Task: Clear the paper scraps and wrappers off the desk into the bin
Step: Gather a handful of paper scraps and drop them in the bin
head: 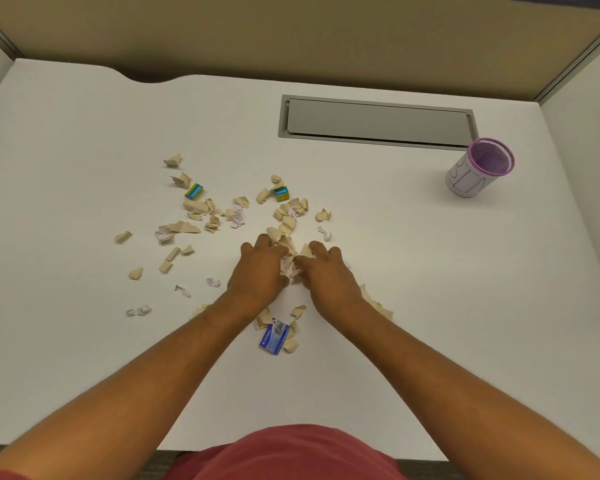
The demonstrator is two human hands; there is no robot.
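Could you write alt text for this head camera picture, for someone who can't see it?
Left hand and right hand gather beige paper scraps on a white desk. A purple-rimmed bin stands far right.

I've got a smooth, matt white desk (84, 140) here. The scraps (182, 227) on it look like crumpled tan paper, dull and creased. Small boxes (273, 336) show glossy printed card. The bin (478, 168) is purple wire mesh wrapped in white paper. The hatch (374, 121) reads as matt grey plastic or metal, I can't tell which.
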